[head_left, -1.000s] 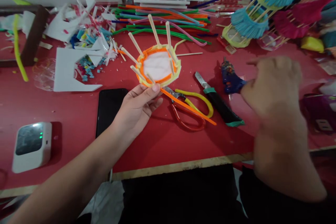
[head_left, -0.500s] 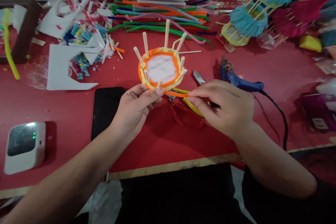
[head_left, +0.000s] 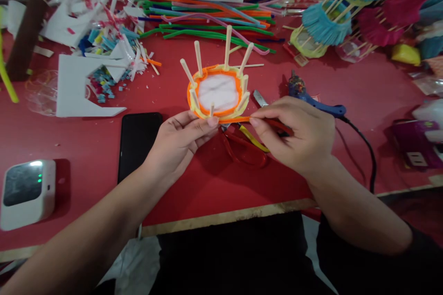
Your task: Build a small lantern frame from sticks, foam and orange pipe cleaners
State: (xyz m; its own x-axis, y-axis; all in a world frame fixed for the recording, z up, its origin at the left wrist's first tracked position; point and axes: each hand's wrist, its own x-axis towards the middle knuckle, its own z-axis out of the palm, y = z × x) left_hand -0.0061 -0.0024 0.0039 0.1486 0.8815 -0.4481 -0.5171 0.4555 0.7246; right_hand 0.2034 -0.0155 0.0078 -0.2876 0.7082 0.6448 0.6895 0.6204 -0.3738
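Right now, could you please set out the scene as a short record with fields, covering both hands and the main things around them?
Left hand: pinching the near rim of a round white-centred base
Base: edged in orange and yellow, with pale wooden sticks standing around it
Right hand: pinching a thin fuzzy orange strip beside the base
Below the strip: red-and-yellow-handled scissors, partly hidden
Beyond right hand: blue glue gun
Beside left hand: black rectangular phone
Table back: bundle of multicoloured fuzzy stems
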